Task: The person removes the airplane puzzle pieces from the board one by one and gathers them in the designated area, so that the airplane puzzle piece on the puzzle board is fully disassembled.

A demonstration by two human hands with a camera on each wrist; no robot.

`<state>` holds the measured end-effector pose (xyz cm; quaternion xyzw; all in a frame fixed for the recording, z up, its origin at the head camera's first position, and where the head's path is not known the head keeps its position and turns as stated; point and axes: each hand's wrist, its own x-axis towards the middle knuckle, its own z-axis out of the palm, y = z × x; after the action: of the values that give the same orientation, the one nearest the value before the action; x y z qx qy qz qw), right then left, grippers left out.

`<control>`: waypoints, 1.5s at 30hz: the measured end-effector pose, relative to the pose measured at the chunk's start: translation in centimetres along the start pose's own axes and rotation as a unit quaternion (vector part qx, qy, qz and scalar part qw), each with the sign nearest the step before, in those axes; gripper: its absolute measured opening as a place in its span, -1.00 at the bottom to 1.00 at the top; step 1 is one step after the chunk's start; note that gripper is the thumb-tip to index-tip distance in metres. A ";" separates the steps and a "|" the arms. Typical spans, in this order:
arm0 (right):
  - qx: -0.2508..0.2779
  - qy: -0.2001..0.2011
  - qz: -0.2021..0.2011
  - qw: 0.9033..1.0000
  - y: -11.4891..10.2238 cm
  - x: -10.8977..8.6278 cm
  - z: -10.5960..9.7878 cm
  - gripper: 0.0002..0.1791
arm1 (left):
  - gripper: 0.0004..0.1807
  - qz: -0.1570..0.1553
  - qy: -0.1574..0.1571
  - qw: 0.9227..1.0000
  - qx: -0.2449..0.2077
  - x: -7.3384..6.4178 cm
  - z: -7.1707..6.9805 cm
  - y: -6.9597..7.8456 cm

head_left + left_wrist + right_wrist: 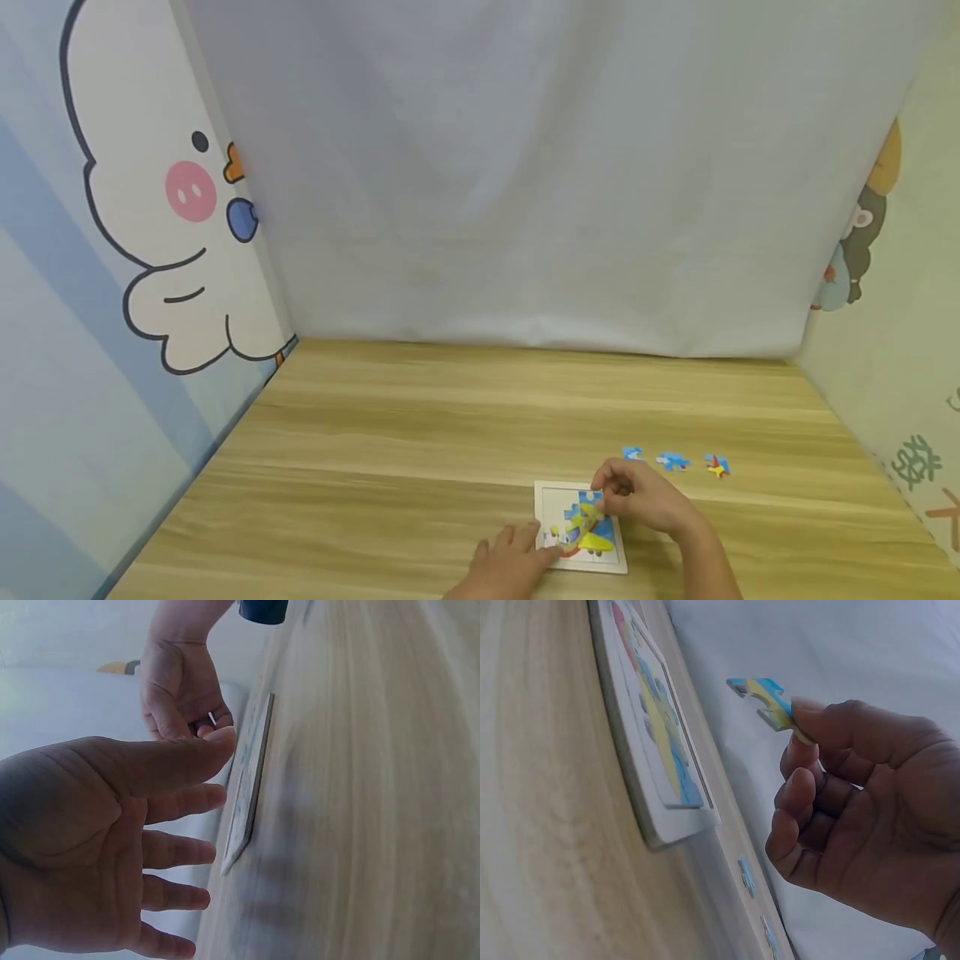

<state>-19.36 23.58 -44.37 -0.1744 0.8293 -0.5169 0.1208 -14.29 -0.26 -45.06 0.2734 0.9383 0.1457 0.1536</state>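
Observation:
My right hand (pixel 647 498) pinches a blue and yellow jigsaw piece (pixel 778 707) between thumb and forefinger, its other fingers curled in beneath. In the right wrist view the piece stands apart from the puzzle board (pixel 660 829); from the head this hand overlaps the board's upper right. The white-framed puzzle board (pixel 592 569) lies flat, with blue, yellow and red pieces filling its right and lower parts and bare white at upper left. At its left side is my left hand (pixel 512 560), fingers straight and spread, thumb reaching over the lower left of the frame.
Three loose jigsaw pieces lie in a row beyond the board: a blue one (pixel 633 453), a blue and white one (pixel 673 461) and one with red and yellow (pixel 717 466). A grey-white curtain (pixel 525 208) closes the wooden table's far side; printed panels flank it.

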 end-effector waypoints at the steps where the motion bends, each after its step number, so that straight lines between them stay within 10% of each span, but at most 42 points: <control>1: -0.005 0.001 -0.003 1.000 0.1 0.0 -0.2 -0.83 | -0.24 0.000 -0.002 1.000 0.006 0.0 0.0 0.2; 28: 0.038 0.061 0.049 0.996 3.1 -2.6 -4.3 -0.71 | -0.28 0.030 0.008 0.998 0.054 1.0 2.1 3.1; 45: 0.022 0.070 0.099 0.992 4.1 -2.3 -5.4 -0.73 | -0.45 0.065 0.103 0.985 0.125 1.2 4.5 4.5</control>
<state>-20.00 30.57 -45.70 -0.0522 0.8373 -0.5316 0.1165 -11.50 4.86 -47.79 0.3345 0.9401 0.0643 0.0106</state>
